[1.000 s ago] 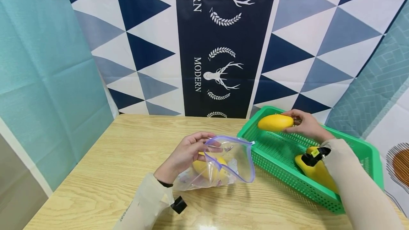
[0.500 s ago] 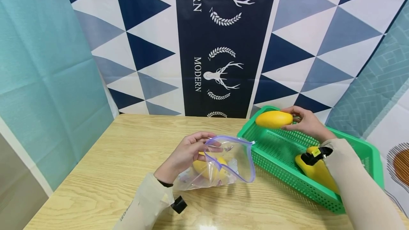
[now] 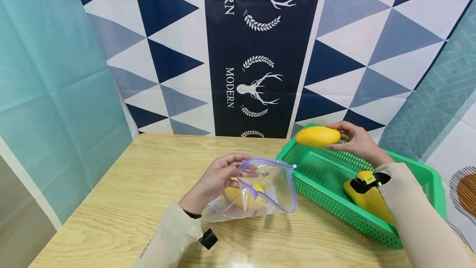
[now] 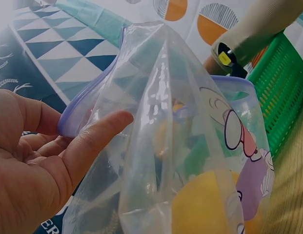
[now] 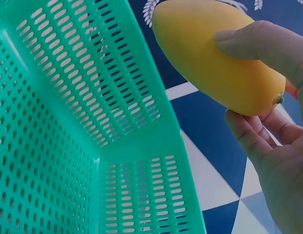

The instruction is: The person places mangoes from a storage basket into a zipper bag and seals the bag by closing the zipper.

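Note:
My right hand (image 3: 355, 142) grips a yellow mango (image 3: 317, 136) by its stem end, above the far left part of the green basket (image 3: 323, 195). In the right wrist view, the thumb lies on top of the mango (image 5: 214, 53) and the fingers are under it. With my left hand (image 3: 223, 177) I hold the rim of a clear zip bag (image 3: 273, 189) that has a purple edge and gapes toward the basket. Inside the bag lies another mango (image 3: 233, 195), also seen through the plastic in the left wrist view.
More mangoes (image 3: 372, 204) lie in the right part of the basket, partly hidden by my right forearm. The wooden table (image 3: 148, 185) carries bag and basket. A patterned cloth (image 3: 178, 53) hangs behind the table's far edge.
My right hand has lifted the mango slightly and shifted it a little to the left. The left hand and the bag have stayed put.

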Motion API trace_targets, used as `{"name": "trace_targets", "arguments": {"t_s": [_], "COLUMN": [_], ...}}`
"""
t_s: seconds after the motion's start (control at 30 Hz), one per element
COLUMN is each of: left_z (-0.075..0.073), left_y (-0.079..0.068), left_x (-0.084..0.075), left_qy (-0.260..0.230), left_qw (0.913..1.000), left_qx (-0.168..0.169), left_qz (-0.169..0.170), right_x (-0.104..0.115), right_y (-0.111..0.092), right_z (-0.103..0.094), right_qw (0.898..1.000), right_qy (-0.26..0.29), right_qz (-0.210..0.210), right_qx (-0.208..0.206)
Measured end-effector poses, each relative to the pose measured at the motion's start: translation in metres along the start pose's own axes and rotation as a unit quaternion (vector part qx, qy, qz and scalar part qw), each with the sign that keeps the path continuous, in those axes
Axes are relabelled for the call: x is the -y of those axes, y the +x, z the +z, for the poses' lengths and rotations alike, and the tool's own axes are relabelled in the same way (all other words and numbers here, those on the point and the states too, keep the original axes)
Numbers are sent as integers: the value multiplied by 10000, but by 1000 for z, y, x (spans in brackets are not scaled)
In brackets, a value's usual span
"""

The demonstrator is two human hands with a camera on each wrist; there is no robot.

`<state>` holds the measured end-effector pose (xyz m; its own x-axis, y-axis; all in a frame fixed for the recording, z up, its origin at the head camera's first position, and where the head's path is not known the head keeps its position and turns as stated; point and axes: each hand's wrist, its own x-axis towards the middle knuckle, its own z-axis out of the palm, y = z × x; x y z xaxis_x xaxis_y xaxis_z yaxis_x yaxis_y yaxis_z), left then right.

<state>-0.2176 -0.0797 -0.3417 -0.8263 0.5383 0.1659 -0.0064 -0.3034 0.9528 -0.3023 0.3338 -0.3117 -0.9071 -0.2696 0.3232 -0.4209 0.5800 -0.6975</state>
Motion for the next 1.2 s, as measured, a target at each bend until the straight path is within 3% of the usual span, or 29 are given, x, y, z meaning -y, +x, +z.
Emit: {"name": "trace_targets", "arguments": {"t_s": [0.9,1.2], "left_z": [0,0], "left_y": [-2,-1], "left_x": [-1,-1], "left_qy": [-23,-10], "left_qw": [9999,9999], "left_qx": [89,89], "left_qz": [112,121], "right_x": [29,40], "right_y": [-7,-12], "right_z": [3,4], "right_qw": [9953,9895], "right_qy": [508,705], "right_qz": [-816,-1248], "right_qx": [-152,-160]}}
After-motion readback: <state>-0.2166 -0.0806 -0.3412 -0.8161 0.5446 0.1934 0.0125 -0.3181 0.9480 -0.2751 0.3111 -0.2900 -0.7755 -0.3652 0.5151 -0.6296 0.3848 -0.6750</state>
